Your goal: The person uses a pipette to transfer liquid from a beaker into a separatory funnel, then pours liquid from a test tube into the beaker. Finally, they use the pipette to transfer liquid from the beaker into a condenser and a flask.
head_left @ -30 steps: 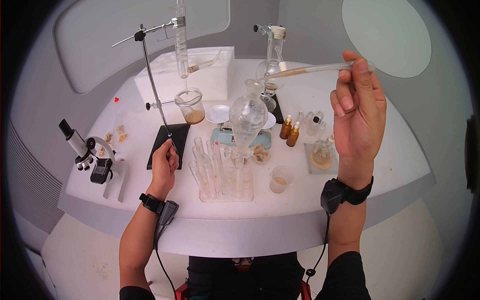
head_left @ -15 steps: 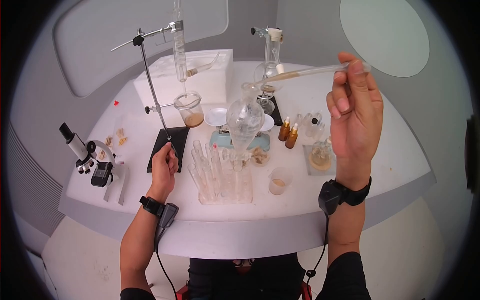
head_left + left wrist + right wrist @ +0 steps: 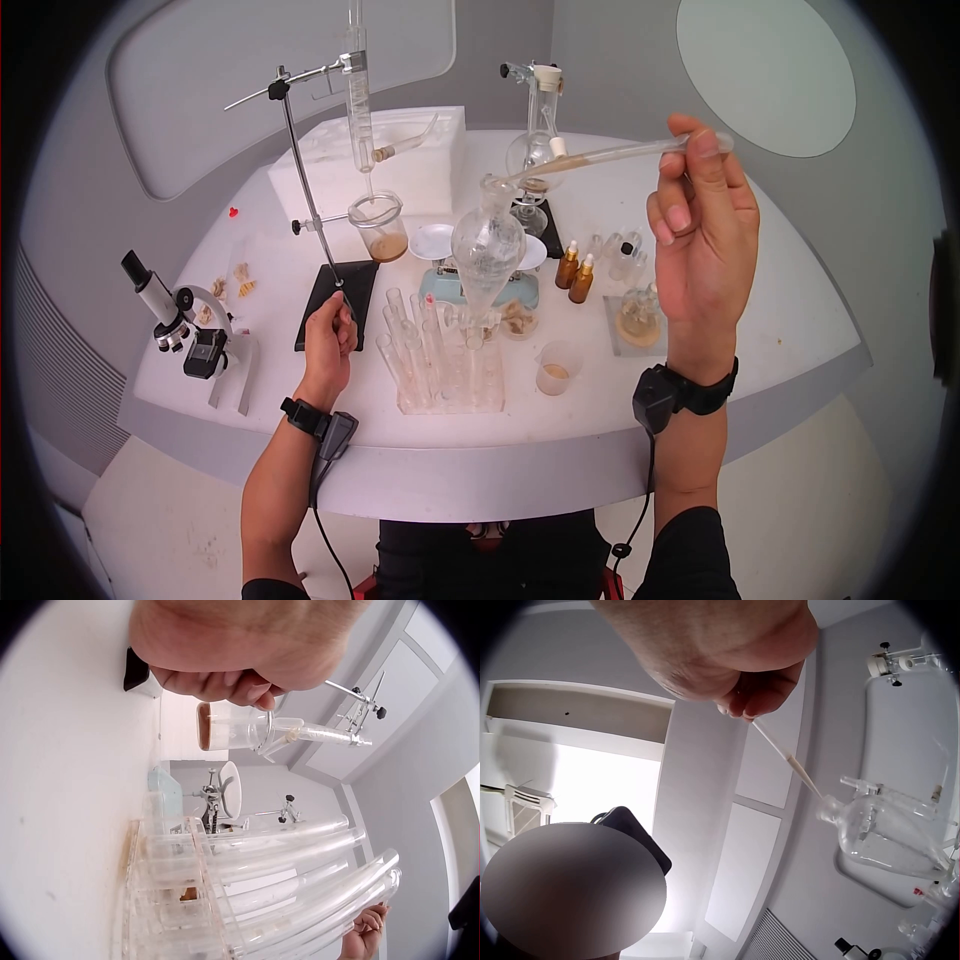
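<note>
My right hand [image 3: 705, 235] holds a clear dropper pipette [image 3: 630, 152] by its end, pinched between thumb and fingers. Brownish liquid fills the pipette's far part. The pipette's tip is right at the open mouth of a pear-shaped glass separatory funnel [image 3: 488, 245], whose inner wall looks wet. In the right wrist view the same tip meets the neck of the funnel [image 3: 885, 836]. My left hand [image 3: 328, 340] has its fingers curled in, with nothing visible in it. It is in front of the black base [image 3: 362, 290] of a metal stand.
A rack [image 3: 455, 405] of test tubes stands under the funnel. Around it are a microscope [image 3: 205, 340], a beaker [image 3: 380, 235] with brown liquid, a blue balance [image 3: 440, 290], two brown dropper bottles [image 3: 580, 283], a small plastic cup [image 3: 557, 370] and a white foam block [image 3: 430, 180].
The brown liquid in the pipette takes up a shorter length than before. The whole head view has shifted slightly down and left; both hands keep their places among the things.
</note>
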`<move>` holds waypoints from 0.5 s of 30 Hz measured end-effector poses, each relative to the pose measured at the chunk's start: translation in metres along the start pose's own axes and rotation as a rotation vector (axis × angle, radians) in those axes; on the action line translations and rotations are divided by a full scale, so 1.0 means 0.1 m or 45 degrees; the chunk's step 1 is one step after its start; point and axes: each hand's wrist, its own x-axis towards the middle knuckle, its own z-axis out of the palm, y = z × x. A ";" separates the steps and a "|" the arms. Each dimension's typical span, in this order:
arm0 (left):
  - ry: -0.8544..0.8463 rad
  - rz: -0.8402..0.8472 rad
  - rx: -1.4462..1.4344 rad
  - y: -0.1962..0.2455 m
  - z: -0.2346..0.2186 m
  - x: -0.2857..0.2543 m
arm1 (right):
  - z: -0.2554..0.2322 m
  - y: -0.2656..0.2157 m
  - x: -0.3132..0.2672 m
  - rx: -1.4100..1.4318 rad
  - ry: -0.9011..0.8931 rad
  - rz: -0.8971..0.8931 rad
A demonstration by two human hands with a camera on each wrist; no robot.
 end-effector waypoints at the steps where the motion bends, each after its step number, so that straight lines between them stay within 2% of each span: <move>1: 0.000 0.000 0.000 0.00 0.00 0.00 | 0.00 0.00 0.00 0.000 0.000 0.000; 15: 0.003 0.012 -0.006 -0.01 0.00 0.00 | 0.01 0.00 0.00 0.006 0.002 -0.006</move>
